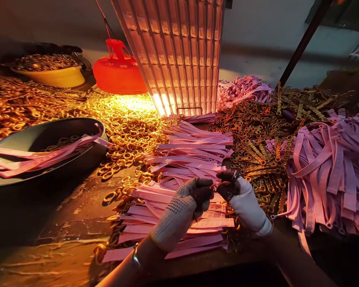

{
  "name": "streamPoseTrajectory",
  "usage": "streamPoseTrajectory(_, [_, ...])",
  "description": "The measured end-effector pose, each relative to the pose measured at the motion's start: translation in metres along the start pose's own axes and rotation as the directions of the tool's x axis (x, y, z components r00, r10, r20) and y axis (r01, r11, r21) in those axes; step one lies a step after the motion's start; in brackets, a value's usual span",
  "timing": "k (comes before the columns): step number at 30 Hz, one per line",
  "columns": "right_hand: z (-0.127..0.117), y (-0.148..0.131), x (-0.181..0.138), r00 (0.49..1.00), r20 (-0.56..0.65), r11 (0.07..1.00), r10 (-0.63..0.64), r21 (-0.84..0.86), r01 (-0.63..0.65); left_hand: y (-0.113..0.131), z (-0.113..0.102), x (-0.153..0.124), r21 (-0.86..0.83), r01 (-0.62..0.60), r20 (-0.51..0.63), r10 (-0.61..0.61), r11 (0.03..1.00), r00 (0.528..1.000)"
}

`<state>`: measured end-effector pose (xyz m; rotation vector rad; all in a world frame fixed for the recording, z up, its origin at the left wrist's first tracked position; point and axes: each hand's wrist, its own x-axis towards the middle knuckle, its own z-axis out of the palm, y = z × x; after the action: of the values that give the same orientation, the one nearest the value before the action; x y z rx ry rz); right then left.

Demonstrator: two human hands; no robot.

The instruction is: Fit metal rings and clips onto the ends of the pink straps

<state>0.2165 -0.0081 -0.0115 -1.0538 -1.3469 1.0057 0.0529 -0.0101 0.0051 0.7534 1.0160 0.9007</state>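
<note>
Pink strips (pixel 173 233) are lying in a loose fan on the worktable (pixel 62 223), and the person's two gloved hands are working just above them. The left hand (pixel 182 207) is curling shut, its dark-coated fingertips (pixel 205 193) pressing in towards the right hand (pixel 245 203), which is likewise closing in a pinch. Between the two sets of tips a small gold ring (pixel 220 184) is being gripped from both sides. Whether a strip end is also caught in the pinch is too small to tell.

Behind the hands a heap of loose rings (pixel 122 127) is glowing under a red lamp (pixel 119 71), a dark bowl (pixel 32 175) on the left is holding a few more strips, and a bundle of ringed strips (pixel 332 175) is spreading out on the right, beside a tangle of brass pieces (pixel 257 135).

Judging by the pose, the person is in the fine-fingered middle of working one ring, with the piece held clear of the pile and not yet set down. A further move is calling for a steady pinch from both hands and a small, controlled turn, since the ring is slight and the coated tips are covering most of it; a slack grip is risking a drop into the strips below
</note>
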Motion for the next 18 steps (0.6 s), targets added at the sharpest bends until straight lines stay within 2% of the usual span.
streamPoseTrajectory(2, [0.002, -0.006, -0.006, 0.993, 0.026, 0.988, -0.111, -0.105, 0.114, -0.002, -0.001, 0.004, 0.088, -0.037, 0.02, 0.035, 0.995, 0.999])
streamPoseTrajectory(4, [0.005, -0.018, -0.014, 0.958, 0.117, 0.937, -0.261, -0.209, 0.28, -0.001, -0.004, 0.012, 0.261, -0.206, -0.037, 0.223, 0.943, 0.974])
streamPoseTrajectory(6, [0.007, -0.031, -0.023, 0.916, 0.202, 0.891, -0.345, -0.236, 0.388, 0.003, -0.011, 0.02, 0.432, -0.357, -0.124, 0.447, 0.828, 0.886])
streamPoseTrajectory(7, [0.008, -0.036, -0.026, 0.913, 0.21, 0.894, -0.349, -0.218, 0.392, 0.006, -0.016, 0.024, 0.459, -0.378, -0.164, 0.495, 0.804, 0.853])
streamPoseTrajectory(8, [0.008, -0.039, -0.027, 0.927, 0.187, 0.915, -0.324, -0.187, 0.358, 0.009, -0.02, 0.026, 0.42, -0.368, -0.196, 0.479, 0.829, 0.856])
streamPoseTrajectory(9, [0.009, -0.04, -0.027, 0.95, 0.144, 0.943, -0.277, -0.147, 0.297, 0.011, -0.024, 0.026, 0.323, -0.332, -0.206, 0.408, 0.886, 0.889])
streamPoseTrajectory(11, [0.011, -0.035, -0.022, 0.986, 0.037, 0.985, -0.164, -0.048, 0.165, 0.012, -0.028, 0.019, 0.072, -0.22, -0.133, 0.228, 0.973, 0.965])
streamPoseTrajectory(12, [0.013, -0.03, -0.019, 0.994, -0.007, 0.994, -0.111, -0.004, 0.111, 0.011, -0.028, 0.014, -0.025, -0.167, -0.075, 0.165, 0.986, 0.983])
streamPoseTrajectory(14, [0.017, -0.02, -0.015, 0.997, -0.059, 0.997, -0.057, 0.043, 0.059, 0.008, -0.024, 0.002, -0.11, -0.118, -0.002, 0.119, 0.987, 0.993])
streamPoseTrajectory(18, [0.023, -0.013, -0.017, 0.995, -0.02, 0.992, -0.099, -0.08, 0.097, 0.001, -0.008, -0.011, -0.189, -0.099, -0.022, 0.097, 0.977, 0.995])
